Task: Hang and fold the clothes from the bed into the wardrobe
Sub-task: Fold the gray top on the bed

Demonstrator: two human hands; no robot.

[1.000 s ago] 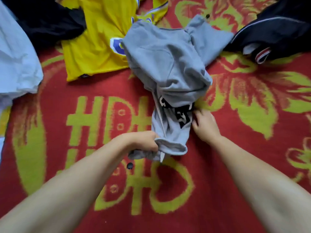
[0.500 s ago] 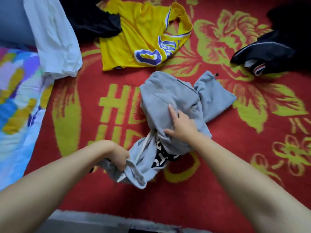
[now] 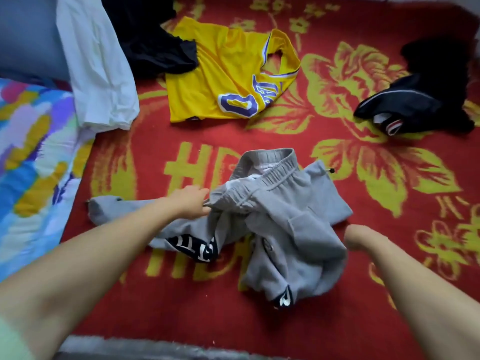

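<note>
Pinching the elastic waistband of the grey sweatpants (image 3: 272, 219), my left hand (image 3: 191, 202) has its fingers closed on the fabric near the middle of the bed (image 3: 389, 294). My right hand (image 3: 357, 236) is at the sweatpants' right edge; its fingers are turned out of sight against or behind the cloth, so I cannot tell whether that grip is closed on anything.

The sweatpants lie crumpled on the bed's red blanket with yellow flowers and lettering, a little toward the near edge. One leg runs out to the left under my left forearm, the other bunches toward the near edge, and black patches with white letters show on both.

Farther back, toward the far edge, a yellow jersey (image 3: 223, 81) with a purple number lies flat. A black garment (image 3: 148, 40) overlaps its far-left corner. A white garment (image 3: 96, 68) lies beside that, toward the left edge, partly over a grey-blue pillow (image 3: 28, 40). A multicoloured sheet (image 3: 31, 165) covers the left edge. Near the right edge, well apart from the sweatpants, sits a dark jacket (image 3: 415, 102) with white and red trim.
</note>
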